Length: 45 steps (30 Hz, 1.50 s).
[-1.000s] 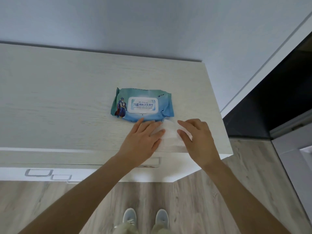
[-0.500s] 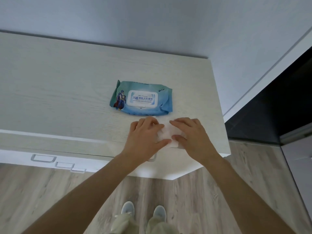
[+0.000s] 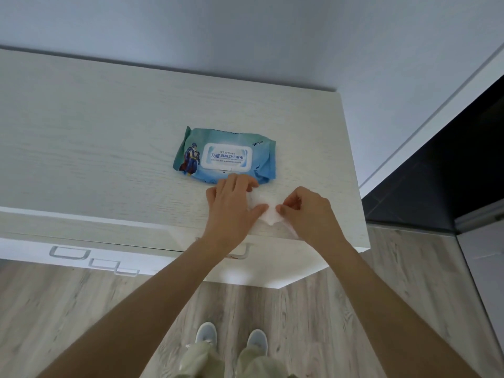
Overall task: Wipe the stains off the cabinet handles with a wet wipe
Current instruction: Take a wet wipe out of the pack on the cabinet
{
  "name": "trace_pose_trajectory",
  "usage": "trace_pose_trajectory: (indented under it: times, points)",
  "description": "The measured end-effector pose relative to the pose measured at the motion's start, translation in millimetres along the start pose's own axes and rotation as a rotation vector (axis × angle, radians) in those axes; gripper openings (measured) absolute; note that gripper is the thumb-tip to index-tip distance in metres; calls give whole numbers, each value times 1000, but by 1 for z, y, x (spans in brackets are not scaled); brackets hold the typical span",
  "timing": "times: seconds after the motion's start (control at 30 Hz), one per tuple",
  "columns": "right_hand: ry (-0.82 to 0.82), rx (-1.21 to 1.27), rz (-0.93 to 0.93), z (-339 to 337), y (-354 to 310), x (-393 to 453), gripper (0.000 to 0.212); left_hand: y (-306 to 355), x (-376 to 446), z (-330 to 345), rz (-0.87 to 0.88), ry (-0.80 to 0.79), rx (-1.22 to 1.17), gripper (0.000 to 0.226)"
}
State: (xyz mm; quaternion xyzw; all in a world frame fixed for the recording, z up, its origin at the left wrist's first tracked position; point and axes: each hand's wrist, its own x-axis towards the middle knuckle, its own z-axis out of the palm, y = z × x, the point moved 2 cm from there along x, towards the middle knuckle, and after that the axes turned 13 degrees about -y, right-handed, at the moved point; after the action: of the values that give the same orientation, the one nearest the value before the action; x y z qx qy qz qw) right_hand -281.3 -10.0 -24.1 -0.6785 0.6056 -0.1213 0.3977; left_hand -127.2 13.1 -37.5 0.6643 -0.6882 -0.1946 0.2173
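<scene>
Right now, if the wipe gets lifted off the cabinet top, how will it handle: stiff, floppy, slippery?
Probably floppy: the wipe already lies crumpled and folded between the left hand and right hand. Likely very light, since fingertip pinches seem enough to shape it. Being wet, it may cling to the cabinet top rather than slide.

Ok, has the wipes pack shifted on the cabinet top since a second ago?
No. The wipes pack keeps its place against the cabinet top's right edge. The left hand and right hand pinch the wet wipe in front.
</scene>
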Motion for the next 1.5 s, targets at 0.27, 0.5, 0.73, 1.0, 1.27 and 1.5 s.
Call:
trace_pose_trajectory:
  times: [0.27,0.5,0.73,1.0,1.27,1.5]
  points:
    - [-154,-70,-252,-10,-2,0,33,-7,-11,-7,199,-131,70,22]
    - [-294,-259,-318,-6,-2,3,36,-14,-8,-7,142,-141,34,28]
    - [23,-420,-503,4,0,-3,10,-22,-17,-12,127,-61,-13,28]
    - [139,-144,-293,-1,7,-2,9,-27,-25,-16,64,-19,32,29]
    - [332,-407,-408,10,7,-16,20,-39,-41,-16,60,23,179,26]
    - [209,-455,-310,19,3,-22,30,-53,-52,-16,127,21,220,40]
